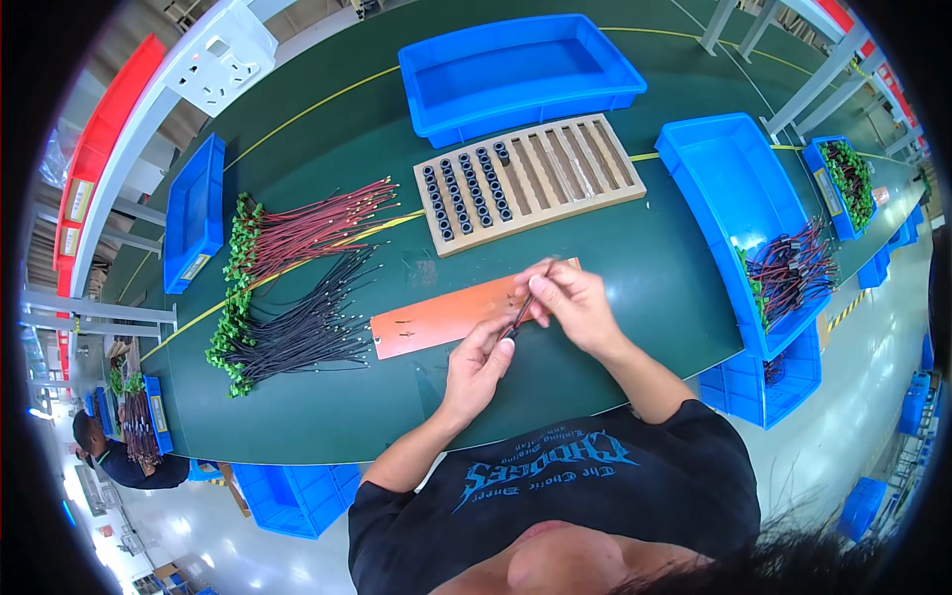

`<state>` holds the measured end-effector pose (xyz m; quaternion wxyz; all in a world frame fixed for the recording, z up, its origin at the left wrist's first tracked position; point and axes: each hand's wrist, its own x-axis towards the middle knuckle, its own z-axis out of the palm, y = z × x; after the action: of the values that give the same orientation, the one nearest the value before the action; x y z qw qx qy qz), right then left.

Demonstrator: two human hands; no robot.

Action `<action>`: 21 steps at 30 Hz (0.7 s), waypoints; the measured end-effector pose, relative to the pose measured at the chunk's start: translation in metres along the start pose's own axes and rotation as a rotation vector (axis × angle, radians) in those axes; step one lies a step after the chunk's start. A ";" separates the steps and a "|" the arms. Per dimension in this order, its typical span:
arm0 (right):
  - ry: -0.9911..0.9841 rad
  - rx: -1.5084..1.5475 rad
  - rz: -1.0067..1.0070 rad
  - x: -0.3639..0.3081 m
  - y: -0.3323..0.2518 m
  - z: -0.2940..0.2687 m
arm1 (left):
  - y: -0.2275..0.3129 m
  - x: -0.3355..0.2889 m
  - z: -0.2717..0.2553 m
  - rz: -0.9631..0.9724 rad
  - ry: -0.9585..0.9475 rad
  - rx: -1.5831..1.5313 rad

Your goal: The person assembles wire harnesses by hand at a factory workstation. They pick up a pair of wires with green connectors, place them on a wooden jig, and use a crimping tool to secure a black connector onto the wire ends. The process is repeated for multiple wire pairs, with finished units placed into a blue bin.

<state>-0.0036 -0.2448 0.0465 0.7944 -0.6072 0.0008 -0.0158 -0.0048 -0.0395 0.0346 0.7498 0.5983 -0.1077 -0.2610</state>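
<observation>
Over an orange mat (426, 317), both hands are pinched on thin dark wires (523, 311). My left hand (478, 365) grips their lower end, where a small dark piece shows at the fingertips. My right hand (573, 303) pinches the upper part, thumb against fingers. To the left lie a bundle of red wires (322, 226) and a bundle of black wires (307, 332), both with green connectors at one end. Beyond the mat, a slotted wooden tray (565, 203) has small black hollow cylinders (471, 190) standing in its left rows; its right slots are bare.
A blue bin (521, 99) sits at the table's far side. Another blue bin (714, 188) at right holds wires with green connectors (788, 273). A small blue tray (195, 213) stands at left beside a white metal frame. A person (124, 456) is at far left.
</observation>
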 end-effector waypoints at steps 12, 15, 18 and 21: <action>0.044 -0.009 0.100 0.008 -0.004 -0.008 | -0.019 -0.004 0.010 -0.115 -0.220 0.029; 0.065 0.045 0.085 0.008 0.002 -0.010 | -0.015 -0.004 0.010 -0.102 -0.184 0.095; 0.085 0.072 0.103 0.008 0.003 -0.013 | -0.006 -0.005 0.008 -0.139 -0.175 0.288; 0.099 0.114 0.126 0.007 0.003 -0.014 | -0.003 -0.006 0.014 -0.079 -0.132 0.418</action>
<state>0.0032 -0.2576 0.0405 0.8260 -0.5584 0.0771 0.0042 -0.0170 -0.0482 0.0363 0.5900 0.7261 -0.1849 -0.3008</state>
